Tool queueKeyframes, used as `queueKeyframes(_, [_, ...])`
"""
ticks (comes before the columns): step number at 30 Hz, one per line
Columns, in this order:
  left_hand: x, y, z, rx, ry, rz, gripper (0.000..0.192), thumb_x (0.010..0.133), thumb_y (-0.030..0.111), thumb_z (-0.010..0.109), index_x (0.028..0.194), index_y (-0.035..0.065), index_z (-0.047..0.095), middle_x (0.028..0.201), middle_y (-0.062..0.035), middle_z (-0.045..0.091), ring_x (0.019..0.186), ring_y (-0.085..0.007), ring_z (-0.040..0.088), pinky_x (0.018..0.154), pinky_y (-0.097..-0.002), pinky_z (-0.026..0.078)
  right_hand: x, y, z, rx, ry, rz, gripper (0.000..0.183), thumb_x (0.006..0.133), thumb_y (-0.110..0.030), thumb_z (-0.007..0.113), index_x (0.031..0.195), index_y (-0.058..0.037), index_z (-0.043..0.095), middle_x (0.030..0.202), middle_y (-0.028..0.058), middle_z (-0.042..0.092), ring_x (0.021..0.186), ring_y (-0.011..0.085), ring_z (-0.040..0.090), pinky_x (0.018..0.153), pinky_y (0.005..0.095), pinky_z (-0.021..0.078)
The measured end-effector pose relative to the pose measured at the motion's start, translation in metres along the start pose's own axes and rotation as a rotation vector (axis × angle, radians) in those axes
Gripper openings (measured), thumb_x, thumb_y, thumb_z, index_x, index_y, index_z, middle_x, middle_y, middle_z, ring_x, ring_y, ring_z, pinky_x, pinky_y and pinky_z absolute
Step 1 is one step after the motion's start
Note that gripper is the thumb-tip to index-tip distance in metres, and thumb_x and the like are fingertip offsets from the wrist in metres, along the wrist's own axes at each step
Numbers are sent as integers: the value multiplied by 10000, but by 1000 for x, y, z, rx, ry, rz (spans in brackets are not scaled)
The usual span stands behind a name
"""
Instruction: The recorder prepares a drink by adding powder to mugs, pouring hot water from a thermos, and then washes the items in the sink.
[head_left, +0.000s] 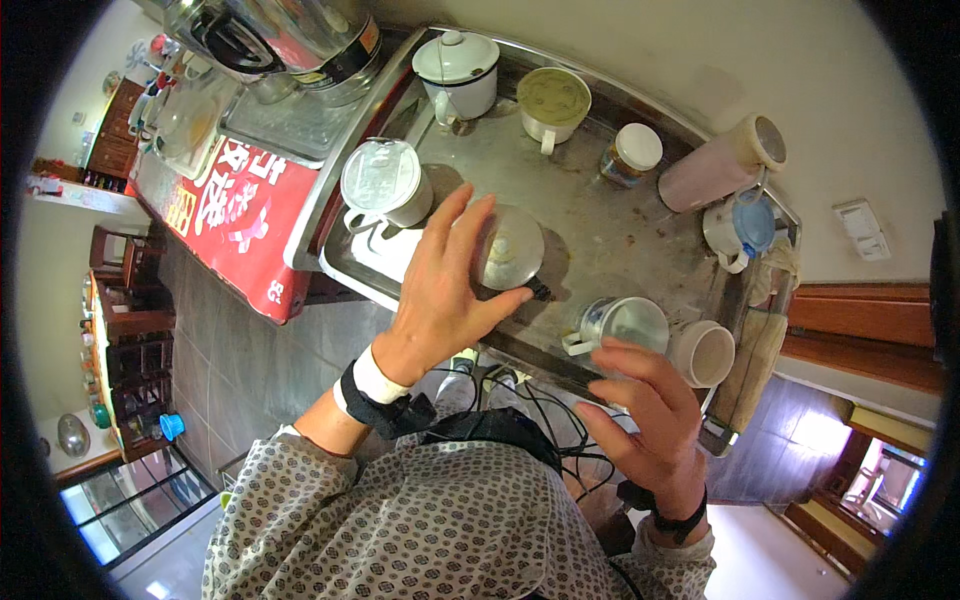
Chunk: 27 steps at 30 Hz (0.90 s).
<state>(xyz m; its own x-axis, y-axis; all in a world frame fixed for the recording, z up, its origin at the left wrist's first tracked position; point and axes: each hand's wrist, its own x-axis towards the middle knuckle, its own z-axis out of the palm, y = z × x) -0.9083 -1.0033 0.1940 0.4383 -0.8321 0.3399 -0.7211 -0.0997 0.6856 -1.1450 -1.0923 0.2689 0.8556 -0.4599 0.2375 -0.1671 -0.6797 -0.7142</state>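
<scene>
My left hand (442, 292) is spread around the near left side of a round metal lidded pot (513, 247). Its thumb lies by the pot's small black handle (538, 289); whether the fingers press on the pot I cannot tell. Just left of that hand is a white mug with a clear lid (382, 180). My right hand (645, 412) is held with fingers apart and nothing in it, at the tray's near edge. Its fingertips overlap the view of a white-handled mug (634, 324), and a pale cup (705, 354) sits beside that mug.
Along the back of the metal tray (600, 217) stand a lidded enamel mug (456, 71), an open-topped mug (555, 105), a white-capped jar (636, 150) and a pink thermos (712, 169). A blue-lidded cup (739, 229) and folded cloth (752, 367) are right. Large jars (330, 52) stand left.
</scene>
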Motion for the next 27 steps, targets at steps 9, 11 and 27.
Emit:
queueKeyframes(9, [5, -15, -1, -160, -47, 55, 813, 606, 138, 895, 1318, 9, 526, 1251, -181, 578, 1138, -332, 598, 972, -387, 492, 36, -4, 64, -27, -17, 252, 452, 816, -135, 744, 1194, 22, 552, 1261, 217, 567, 1146, 382, 577, 938, 439, 490])
queueKeyframes(11, [-1, -18, -6, -201, -49, -13, 813, 593, 136, 899, 1311, 11, 538, 1245, -170, 586, 1131, -306, 607, 969, -382, 494, 41, -8, 77, -55, 28, 274, 478, 808, -130, 746, 1215, 14, 540, 1260, 216, 565, 1162, 378, 565, 949, 438, 483])
queueKeyframes(27, [-7, -13, -52, -292, -126, -2, 821, 601, 175, 885, 1321, 15, 525, 1268, -180, 576, 1156, -357, 579, 992, -412, 466, 37, 4, 118, 273, 108, 473, 341, 730, -105, 796, 910, -32, 517, 830, 138, 581, 731, 295, 595, 670, 381, 478])
